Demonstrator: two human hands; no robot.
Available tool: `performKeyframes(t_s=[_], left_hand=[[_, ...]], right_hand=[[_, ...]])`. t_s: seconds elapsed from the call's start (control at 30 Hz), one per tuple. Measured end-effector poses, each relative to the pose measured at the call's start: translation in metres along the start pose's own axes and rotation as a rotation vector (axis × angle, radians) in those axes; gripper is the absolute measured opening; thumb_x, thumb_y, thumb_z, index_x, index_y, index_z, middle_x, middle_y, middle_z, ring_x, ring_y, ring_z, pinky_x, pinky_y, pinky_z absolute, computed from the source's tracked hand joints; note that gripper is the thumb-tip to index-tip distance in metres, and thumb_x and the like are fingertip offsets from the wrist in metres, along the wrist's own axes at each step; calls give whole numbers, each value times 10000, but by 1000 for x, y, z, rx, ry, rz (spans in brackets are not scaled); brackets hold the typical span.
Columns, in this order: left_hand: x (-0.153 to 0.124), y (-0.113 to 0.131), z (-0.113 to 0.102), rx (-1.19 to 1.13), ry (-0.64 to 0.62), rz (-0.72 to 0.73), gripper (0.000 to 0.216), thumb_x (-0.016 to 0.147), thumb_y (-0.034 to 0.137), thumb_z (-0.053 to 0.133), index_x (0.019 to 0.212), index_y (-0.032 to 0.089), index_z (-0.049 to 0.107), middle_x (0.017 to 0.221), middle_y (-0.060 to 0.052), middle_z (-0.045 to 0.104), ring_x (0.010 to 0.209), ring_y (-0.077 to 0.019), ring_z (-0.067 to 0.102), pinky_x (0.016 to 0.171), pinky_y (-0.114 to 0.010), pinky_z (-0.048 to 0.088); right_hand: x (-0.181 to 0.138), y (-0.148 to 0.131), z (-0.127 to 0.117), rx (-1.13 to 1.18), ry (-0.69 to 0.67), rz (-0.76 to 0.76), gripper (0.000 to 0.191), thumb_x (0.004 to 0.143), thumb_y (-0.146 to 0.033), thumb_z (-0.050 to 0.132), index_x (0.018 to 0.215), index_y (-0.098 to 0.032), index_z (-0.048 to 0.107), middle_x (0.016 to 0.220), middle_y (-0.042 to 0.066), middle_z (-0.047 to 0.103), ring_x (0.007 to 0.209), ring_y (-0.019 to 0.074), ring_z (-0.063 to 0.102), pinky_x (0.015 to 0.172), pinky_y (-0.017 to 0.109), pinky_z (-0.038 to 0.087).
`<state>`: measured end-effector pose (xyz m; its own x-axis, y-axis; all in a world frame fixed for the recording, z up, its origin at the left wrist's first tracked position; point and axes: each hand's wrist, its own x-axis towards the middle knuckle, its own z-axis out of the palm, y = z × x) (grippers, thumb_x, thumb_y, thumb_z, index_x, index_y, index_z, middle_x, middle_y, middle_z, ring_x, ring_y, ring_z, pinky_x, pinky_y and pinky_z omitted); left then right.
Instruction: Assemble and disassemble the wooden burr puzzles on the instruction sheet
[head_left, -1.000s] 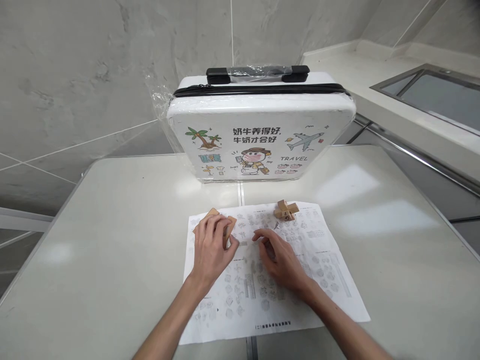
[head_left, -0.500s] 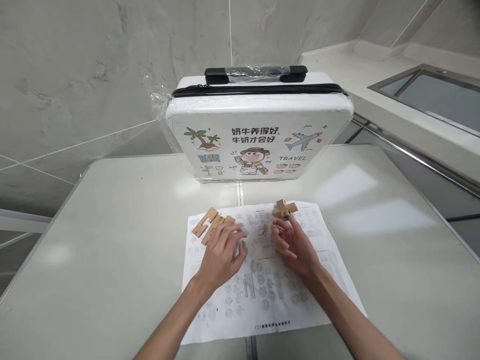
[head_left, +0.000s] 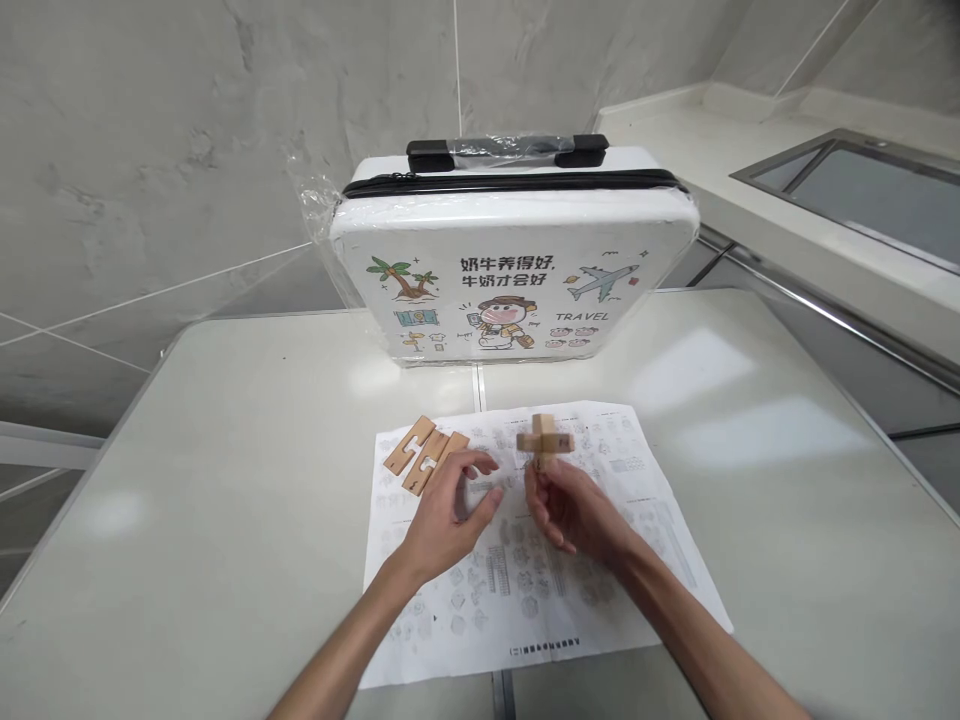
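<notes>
Pinched in my right hand (head_left: 574, 505) is a cross-shaped wooden burr puzzle (head_left: 544, 438), made of interlocked sticks with dark marks on some ends. It is held upright above the printed sheet (head_left: 517, 640). My left hand (head_left: 454, 510) is empty, its thumb and fingers curved apart, with the open side toward the puzzle. Just beyond the left hand lie notched wooden puzzle pieces (head_left: 410, 446), side by side on the sheet's upper left corner. The left fingers hide part of the nearest piece.
The sheet with small diagrams lies on a pale folding table (head_left: 225, 500). At the back stands a white suitcase (head_left: 510, 230) in clear plastic wrap, with a black handle. A counter with a dark inset panel (head_left: 870, 190) is at the right, and a grey tiled wall behind.
My right hand has gripped the wooden burr puzzle and moved it left, toward me. My left hand has turned and opened slightly, uncovering more of the notched pieces.
</notes>
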<state>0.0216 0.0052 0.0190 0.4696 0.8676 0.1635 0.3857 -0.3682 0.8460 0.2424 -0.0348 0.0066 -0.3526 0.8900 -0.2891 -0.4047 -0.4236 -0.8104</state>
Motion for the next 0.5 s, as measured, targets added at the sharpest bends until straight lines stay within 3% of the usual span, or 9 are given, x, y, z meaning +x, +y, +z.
performKeyframes(t_s=[0.1,0.2,0.3,0.43,0.5], left_hand=[[0,2,-5,-244,-129,-39,485,1024,434,660,1459,257,540,1327,-170,710,1194,-300,710,1022,-482,598],[-1,5,-6,-439,-273,-77,631,993,562,679,1515,250,511,1323,-198,725,1255,-356,705,1024,-508,604],[-3,8,-4,-527,-300,-155,610,951,622,705,1424,253,593,1273,-180,757,1147,-360,757,930,-484,646],[-8,9,1,-628,-300,-223,619,918,594,724,1411,244,592,1288,-178,748,730,-263,793,686,-428,669],[-8,10,2,-595,-267,-177,609,881,519,748,1402,235,611,1299,-174,749,781,-278,800,702,-432,672]], right_hand=[[-7,0,9,-80,-221,46,453,1040,-607,568,830,-206,579,700,-4,629,471,116,549,407,223,451],[-10,-3,17,-237,-304,49,443,1047,-601,564,843,-211,615,702,-6,637,507,126,582,468,244,504],[-10,-7,20,-321,-334,33,450,1055,-609,536,873,-214,650,728,1,651,537,131,598,499,254,525],[-7,-7,16,-256,-384,21,496,1043,-665,515,967,-204,680,754,12,671,551,135,601,516,262,535],[-6,-5,13,-240,-387,19,497,1033,-661,541,930,-197,686,714,7,654,536,132,581,500,256,515]])
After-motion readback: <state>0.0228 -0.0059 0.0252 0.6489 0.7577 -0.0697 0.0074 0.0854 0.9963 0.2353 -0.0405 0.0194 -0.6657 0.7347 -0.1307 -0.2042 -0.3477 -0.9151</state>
